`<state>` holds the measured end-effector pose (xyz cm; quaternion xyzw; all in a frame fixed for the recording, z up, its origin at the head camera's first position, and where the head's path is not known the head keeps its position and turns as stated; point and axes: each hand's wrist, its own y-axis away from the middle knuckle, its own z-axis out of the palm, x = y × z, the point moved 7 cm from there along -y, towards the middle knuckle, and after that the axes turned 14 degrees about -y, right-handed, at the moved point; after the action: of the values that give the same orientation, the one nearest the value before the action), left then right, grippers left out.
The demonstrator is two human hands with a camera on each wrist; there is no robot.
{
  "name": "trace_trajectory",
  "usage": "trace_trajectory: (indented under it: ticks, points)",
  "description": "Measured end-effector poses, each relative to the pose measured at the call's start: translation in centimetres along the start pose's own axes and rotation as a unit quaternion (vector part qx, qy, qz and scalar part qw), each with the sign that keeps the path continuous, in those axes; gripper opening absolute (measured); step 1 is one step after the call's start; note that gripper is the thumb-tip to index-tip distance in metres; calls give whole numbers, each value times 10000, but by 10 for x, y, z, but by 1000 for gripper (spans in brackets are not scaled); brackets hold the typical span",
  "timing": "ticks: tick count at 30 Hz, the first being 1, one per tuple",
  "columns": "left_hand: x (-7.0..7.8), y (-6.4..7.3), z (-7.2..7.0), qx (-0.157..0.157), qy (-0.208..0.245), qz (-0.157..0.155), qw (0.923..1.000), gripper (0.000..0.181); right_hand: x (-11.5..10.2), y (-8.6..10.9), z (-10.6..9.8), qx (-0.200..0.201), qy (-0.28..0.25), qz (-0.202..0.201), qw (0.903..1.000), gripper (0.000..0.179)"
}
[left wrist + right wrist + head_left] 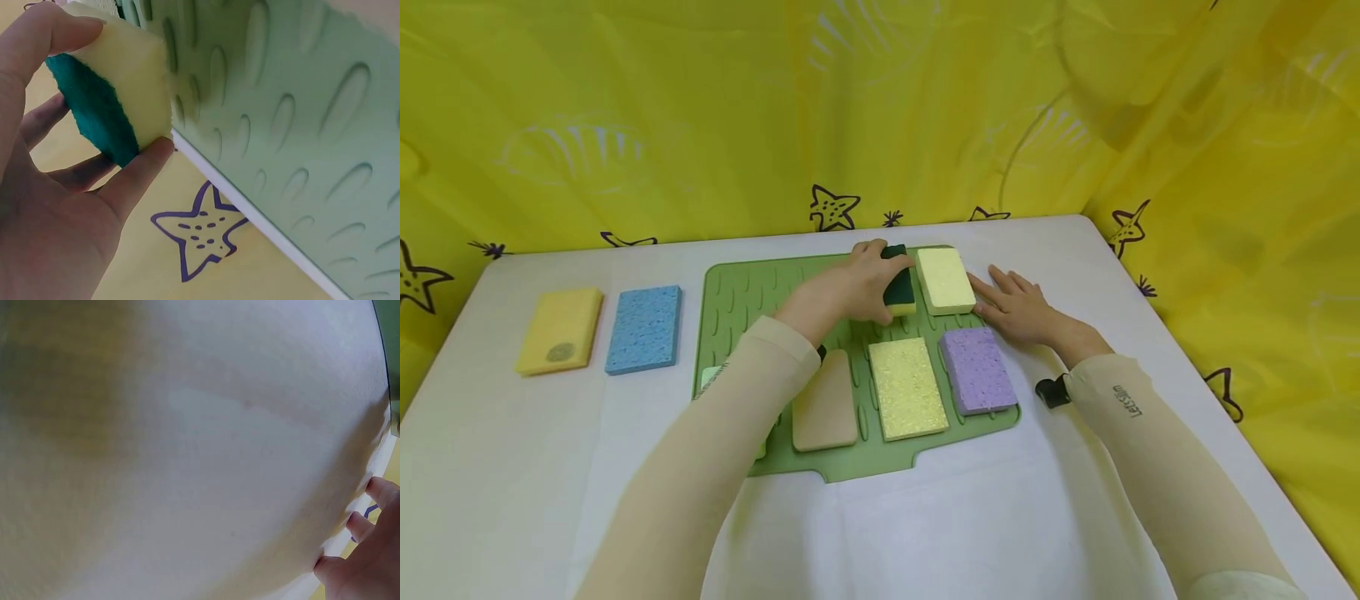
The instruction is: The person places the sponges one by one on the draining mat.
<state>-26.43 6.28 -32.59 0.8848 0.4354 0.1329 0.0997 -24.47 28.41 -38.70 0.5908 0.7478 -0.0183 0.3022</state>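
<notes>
My left hand (859, 285) grips a scrub sponge (898, 283) with a dark green scouring side and a yellow foam side. In the left wrist view, thumb and fingers pinch the edges of this sponge (139, 72), tilted above the green mat (300, 125). Just right of it in the head view, a pale yellow sponge (946, 282) lies on the mat's far right corner. My right hand (1018, 308) rests with fingers spread on the white table, fingertips right beside that pale sponge. Only part of the right hand (365, 565) shows in the right wrist view.
Along the mat's near side lie a purple sponge (977, 371), a speckled yellow sponge (908, 389) and a beige sponge (826, 404). Light green pieces are mostly hidden under my left forearm. A blue sponge (643, 329) and a yellow sponge (561, 331) lie on the table left of the mat.
</notes>
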Motion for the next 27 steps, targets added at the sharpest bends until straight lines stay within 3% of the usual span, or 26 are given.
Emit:
trace_trajectory:
  ticks: [11,21,27]
  points:
    - [5,-11,7,-5,-373,-143,9992,90,-1,0,-1,-8,4,-12,10000,60]
    - [3,-14,14,-219,-793,-167,9965,82,0,-2,1,17,-9,-33,10000,60]
    - [2,-13,15,-270,-643,-154,9974,80,-3,1,-1,0,-19,-11,10000,60]
